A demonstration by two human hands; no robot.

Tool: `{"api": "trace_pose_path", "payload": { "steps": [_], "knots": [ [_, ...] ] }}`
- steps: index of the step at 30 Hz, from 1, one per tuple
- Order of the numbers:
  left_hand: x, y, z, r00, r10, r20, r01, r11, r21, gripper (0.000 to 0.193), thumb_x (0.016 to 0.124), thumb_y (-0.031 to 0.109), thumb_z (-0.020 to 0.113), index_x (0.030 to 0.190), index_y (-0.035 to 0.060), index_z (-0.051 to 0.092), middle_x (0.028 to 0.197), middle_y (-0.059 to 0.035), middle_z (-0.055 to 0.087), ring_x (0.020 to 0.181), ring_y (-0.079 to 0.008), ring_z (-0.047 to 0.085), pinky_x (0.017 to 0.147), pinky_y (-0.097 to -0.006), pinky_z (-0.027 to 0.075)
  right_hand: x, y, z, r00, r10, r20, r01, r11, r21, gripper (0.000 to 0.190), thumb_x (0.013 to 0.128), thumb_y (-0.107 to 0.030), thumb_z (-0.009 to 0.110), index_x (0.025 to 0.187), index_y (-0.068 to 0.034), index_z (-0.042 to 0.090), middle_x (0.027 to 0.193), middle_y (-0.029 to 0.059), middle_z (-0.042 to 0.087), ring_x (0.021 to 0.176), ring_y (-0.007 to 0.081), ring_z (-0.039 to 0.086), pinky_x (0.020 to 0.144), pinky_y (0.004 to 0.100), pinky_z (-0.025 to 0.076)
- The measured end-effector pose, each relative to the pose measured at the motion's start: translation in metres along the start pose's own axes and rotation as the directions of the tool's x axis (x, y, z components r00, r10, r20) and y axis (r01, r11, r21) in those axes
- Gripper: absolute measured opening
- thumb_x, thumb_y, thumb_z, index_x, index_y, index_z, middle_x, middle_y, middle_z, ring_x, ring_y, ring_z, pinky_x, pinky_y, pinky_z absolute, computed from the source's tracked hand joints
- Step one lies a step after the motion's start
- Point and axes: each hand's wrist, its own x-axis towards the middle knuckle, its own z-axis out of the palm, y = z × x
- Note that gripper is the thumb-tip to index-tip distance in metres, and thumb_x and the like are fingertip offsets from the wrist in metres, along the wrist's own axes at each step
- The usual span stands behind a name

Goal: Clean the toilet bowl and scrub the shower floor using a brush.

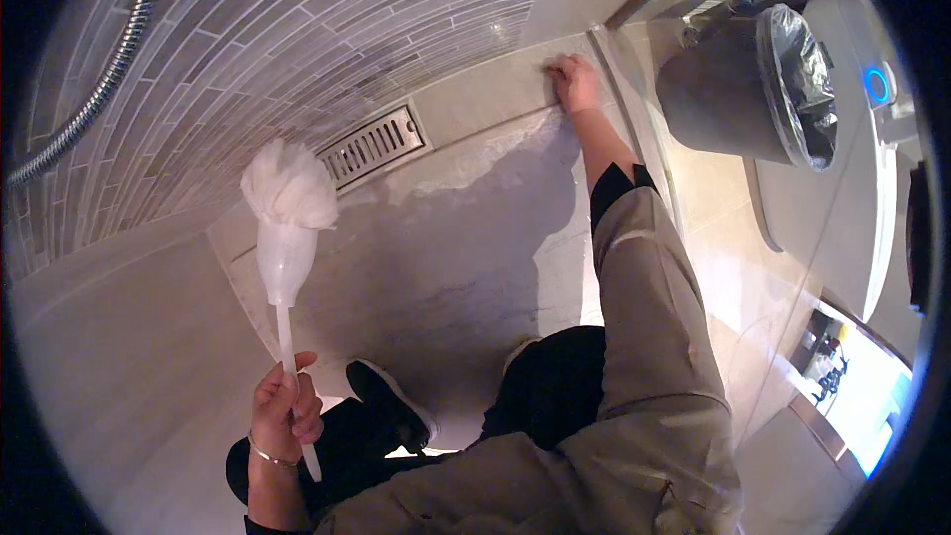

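Observation:
My left hand [286, 401] grips the thin white handle of a long cleaning brush [286, 260]. The brush is held upright in the picture, its fluffy white head pointing away from me and its cup-shaped plastic collar just below. At the far end of the shower floor [446, 260], my right hand [576, 85] reaches down to the pale stone strip along the wall, close to the corner by the raised sill. Its fingers are bent and blurred; whether anything is pinched between them cannot be seen. A slotted metal floor drain [375, 145] lies between the brush head and my right hand.
A grey waste bin [713, 93] with a clear liner stands beyond the sill [639, 119], next to a white toilet [825, 223] with a lit blue ring. Grey strip tiles [356, 22] cover the wall. A metal shower hose [111, 82] hangs at the left.

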Motion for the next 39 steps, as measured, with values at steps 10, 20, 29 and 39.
{"api": "trace_pose_path", "payload": {
  "steps": [10,20,29,39],
  "knots": [
    [0.008,0.005,0.008,0.999,-0.037,0.01,0.037,0.999,0.008,0.037,0.097,0.027,0.053,0.123,0.0012,0.053,0.057,0.0013,0.037,0.038,-0.0068,0.03,0.032,-0.0215,0.023,-0.018,0.001,-0.057,0.97,0.236,-0.064,-0.226,0.965,0.131,0.019,0.09,-0.015,0.055,0.099,0.001,0.057,0.093,0.0179,0.064,0.084,0.0301,0.064,0.073,0.0374,0.051],
    [0.014,0.01,0.009,0.998,-0.03,0.062,0.029,0.999,0.021,0.035,0.098,0.025,0.051,0.124,0.0022,0.052,0.06,0.0007,0.039,0.04,-0.0074,0.033,0.033,-0.0218,0.025,-0.078,-0.065,-0.178,0.935,0.159,0.316,-0.327,0.045,0.944,0.026,0.096,-0.029,0.055,0.085,-0.007,0.048,0.073,0.0013,0.043,0.065,0.0123,0.038,0.06,0.0259,0.032],
    [0.03,0.008,0.014,0.945,-0.311,0.098,0.307,0.95,0.052,0.032,0.099,0.025,0.049,0.122,0.0046,0.052,0.061,0.0002,0.041,0.041,-0.0075,0.035,0.035,-0.0221,0.028,-0.215,-0.15,-0.195,0.545,0.095,0.833,-0.839,0.073,0.54,0.033,0.091,-0.038,0.061,0.089,-0.006,0.051,0.074,0.0019,0.044,0.065,0.0107,0.039,0.058,0.0235,0.033],
    [-0.01,-0.018,0.037,0.807,-0.562,0.182,0.55,0.827,0.115,0.023,0.099,0.022,0.049,0.115,0.0062,0.052,0.059,0.0017,0.039,0.039,-0.0069,0.033,0.033,-0.0218,0.029,-0.269,-0.197,-0.241,0.596,0.264,0.758,-0.718,-0.247,0.651,0.017,0.096,-0.021,0.053,0.094,-0.005,0.052,0.08,0.002,0.047,0.068,0.0124,0.041,0.062,0.0266,0.036]
  ]
}}
